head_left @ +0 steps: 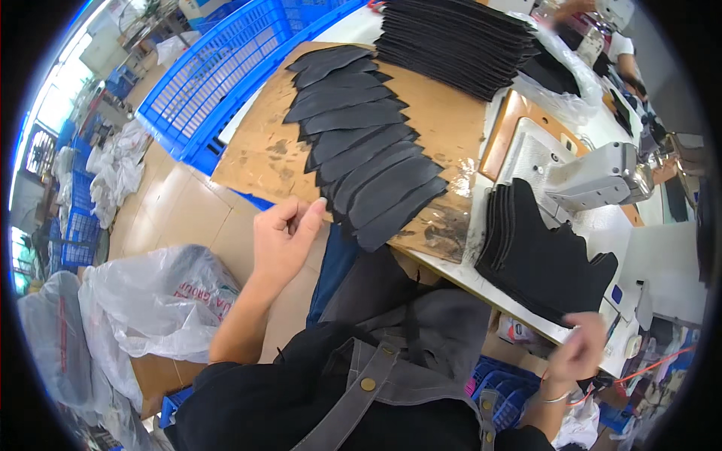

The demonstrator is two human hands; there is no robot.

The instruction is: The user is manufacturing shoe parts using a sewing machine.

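Observation:
Overlapping dark curved pieces (357, 150), thin and leather-like, run in a fanned row down a brown cardboard sheet (256, 154). At the sheet's near left edge is my left hand (289, 233), its fingers curled and its thumb close to the lowest pieces. Whatever it may grip is hidden. On the right, my right hand (577, 349) is smeared by motion beside the near edge of a stack of black cut fabric pieces (549, 255). Whether its fingers hold anything does not show.
A sewing machine (594, 177) stands beyond the black stack. A tall pile of black sheets (455, 45) lies at the back. A blue plastic basket (214, 79) is at the far left, plastic-wrapped bags (158, 301) on the near left floor. Another person's arm (628, 68) shows far right.

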